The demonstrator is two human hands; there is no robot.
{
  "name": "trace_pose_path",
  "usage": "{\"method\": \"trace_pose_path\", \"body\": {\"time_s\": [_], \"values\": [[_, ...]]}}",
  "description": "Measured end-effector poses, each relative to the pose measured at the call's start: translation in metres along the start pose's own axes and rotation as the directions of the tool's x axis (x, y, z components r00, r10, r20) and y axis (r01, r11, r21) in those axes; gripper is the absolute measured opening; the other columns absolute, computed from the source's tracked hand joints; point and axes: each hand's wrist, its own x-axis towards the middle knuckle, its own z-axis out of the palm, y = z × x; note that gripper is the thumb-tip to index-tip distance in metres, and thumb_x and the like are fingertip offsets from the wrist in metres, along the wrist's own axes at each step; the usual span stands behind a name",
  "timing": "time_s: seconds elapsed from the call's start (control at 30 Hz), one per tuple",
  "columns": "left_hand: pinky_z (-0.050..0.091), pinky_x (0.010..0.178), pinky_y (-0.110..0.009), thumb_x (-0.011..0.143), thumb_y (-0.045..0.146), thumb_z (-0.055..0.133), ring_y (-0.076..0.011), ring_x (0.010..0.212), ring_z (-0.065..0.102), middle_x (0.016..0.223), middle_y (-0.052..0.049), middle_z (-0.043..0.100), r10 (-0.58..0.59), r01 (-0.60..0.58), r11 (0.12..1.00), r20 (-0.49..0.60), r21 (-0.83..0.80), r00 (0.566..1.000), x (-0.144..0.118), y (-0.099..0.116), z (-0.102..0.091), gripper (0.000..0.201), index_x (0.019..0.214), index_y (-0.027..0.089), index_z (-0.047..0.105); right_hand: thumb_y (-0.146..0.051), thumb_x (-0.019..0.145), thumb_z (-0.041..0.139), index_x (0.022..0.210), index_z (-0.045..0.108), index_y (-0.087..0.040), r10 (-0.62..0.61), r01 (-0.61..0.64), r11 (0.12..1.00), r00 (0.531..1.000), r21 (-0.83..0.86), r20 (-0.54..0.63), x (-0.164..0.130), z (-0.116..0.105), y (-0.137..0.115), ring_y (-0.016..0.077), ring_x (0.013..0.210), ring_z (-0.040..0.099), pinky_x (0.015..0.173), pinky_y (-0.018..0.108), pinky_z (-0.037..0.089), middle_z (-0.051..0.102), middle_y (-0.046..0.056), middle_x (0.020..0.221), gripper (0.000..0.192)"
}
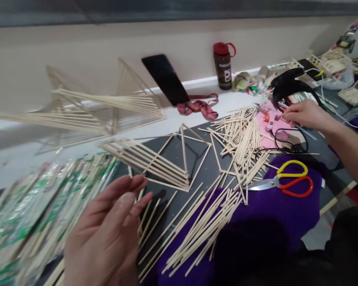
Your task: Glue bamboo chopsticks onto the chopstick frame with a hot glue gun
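Fingers of the left hand [107, 226] loosely curled, tips near the stick frame [167, 170]; contact unclear, can't tell if anything's pinched. Head view, only one: frame sits on dark tabletop [170, 212], mid-bench. Right hand [304, 114], fingers bunched, at a pink tool, likely glue gun [271, 123], beyond the loose sticks [246, 143]; exact grip not readable. Step, my guess: getting at the tool while left minds the frame. Next move probably calls for a firm right grip, cord [276, 139] kept free of sticks.
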Motion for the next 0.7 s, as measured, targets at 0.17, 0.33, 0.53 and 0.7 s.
{"method": "trace_pose_path", "body": {"time_s": [0.17, 0.33, 0.53, 0.7], "values": [[0.056, 0.069, -0.02, 0.064, 0.021, 0.077, -0.0156, 0.092, 0.067, 0.086, 0.001, 0.07, 0.01, -0.009, 1.0, 0.038, -0.026, 0.999, -0.005, 0.001, 0.008, 0.019, 0.083, 0.025, 0.075, -0.027, 0.079, 0.058, 0.065, 0.067, -0.015, 0.161, -0.159, 0.987, 0.985, -0.037, 0.063, 0.006, 0.022, 0.013, 0.0155, 0.057, 0.063, 0.047, 0.022, 0.041, 0.066, 0.004, 0.06, 0.02], [0.054, 0.066, -0.022, 0.068, 0.021, 0.076, -0.0185, 0.096, 0.066, 0.087, 0.001, 0.072, -0.018, 0.018, 1.0, 0.05, -0.011, 0.999, -0.013, 0.0, 0.012, 0.01, 0.077, 0.026, 0.075, -0.039, 0.076, 0.064, 0.057, 0.06, -0.014, 0.344, -0.354, 0.926, 0.934, 0.131, 0.095, 0.031, 0.061, 0.006, 0.0162, 0.044, 0.056, 0.041, 0.024, 0.038, 0.059, 0.009, 0.049, 0.032], [0.054, 0.063, -0.022, 0.07, 0.022, 0.076, -0.0183, 0.09, 0.066, 0.084, 0.001, 0.071, -0.055, 0.055, 0.998, 0.058, -0.006, 0.997, -0.015, -0.002, 0.003, 0.004, 0.071, 0.027, 0.075, -0.031, 0.067, 0.071, 0.055, 0.051, -0.017, 0.406, -0.404, 0.866, 0.912, 0.296, 0.057, 0.037, 0.076, 0.008, 0.013, 0.036, 0.045, 0.037, 0.025, 0.033, 0.048, 0.002, 0.039, 0.026], [0.053, 0.062, -0.017, 0.07, 0.02, 0.076, -0.0139, 0.083, 0.065, 0.08, 0.001, 0.072, -0.082, 0.083, 0.996, 0.027, -0.041, 0.996, -0.01, -0.002, -0.008, 0.004, 0.071, 0.023, 0.075, -0.031, 0.075, 0.054, 0.067, 0.042, -0.021, 0.355, -0.279, 0.776, 0.934, 0.566, -0.026, 0.023, 0.061, -0.001, 0.0078, 0.04, 0.036, 0.039, 0.02, 0.034, 0.039, -0.005, 0.046, 0.018]]}}
